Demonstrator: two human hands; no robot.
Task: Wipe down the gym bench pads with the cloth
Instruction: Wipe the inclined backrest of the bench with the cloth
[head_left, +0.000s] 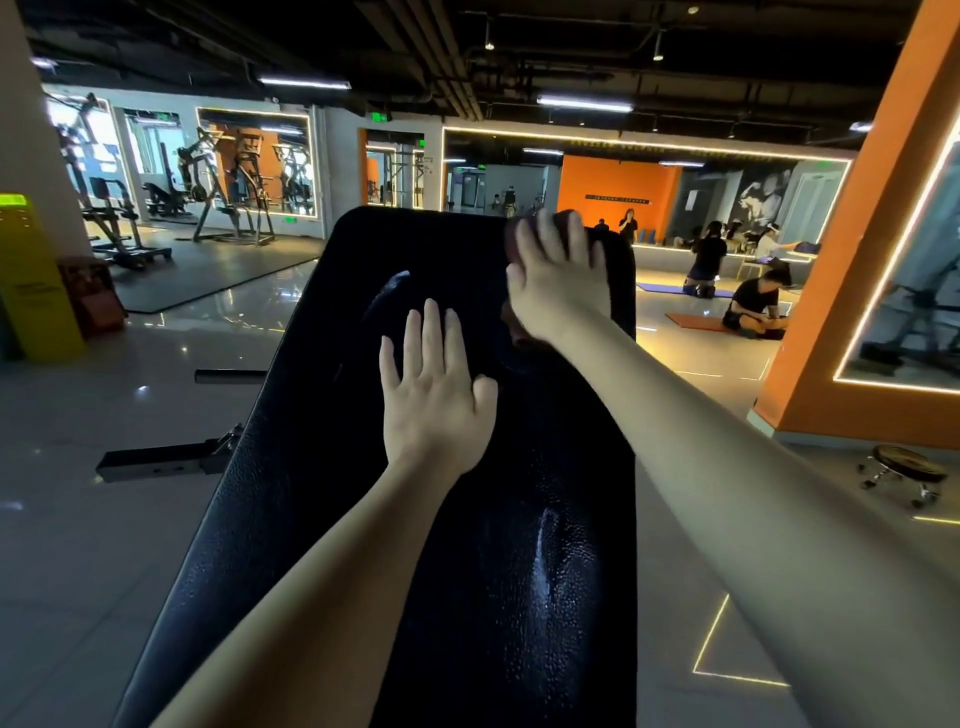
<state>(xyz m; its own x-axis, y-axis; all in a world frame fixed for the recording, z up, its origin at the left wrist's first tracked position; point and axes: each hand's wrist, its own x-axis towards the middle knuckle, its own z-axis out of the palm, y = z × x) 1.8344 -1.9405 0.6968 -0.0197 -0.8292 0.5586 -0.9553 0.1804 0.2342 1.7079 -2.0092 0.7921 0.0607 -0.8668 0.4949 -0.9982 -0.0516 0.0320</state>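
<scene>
View from the head camera. I count one black bench pad (493, 597), tilted up and away from me, two hands and one cloth. The left hand (436, 384) lies flat on the middle of the pad, fingers straight and slightly apart, holding nothing. The right hand (553, 270) is at the pad's far right corner, fingers spread, pressing the dark red cloth (512, 241) against the surface. The cloth shows beside the fingers and again under the wrist. Two pale wet streaks (395, 283) mark the pad, one far left, one near right. On the floor to the right I count two mats (691, 319), one blue and one orange, and one wheeled stool (904, 470).
</scene>
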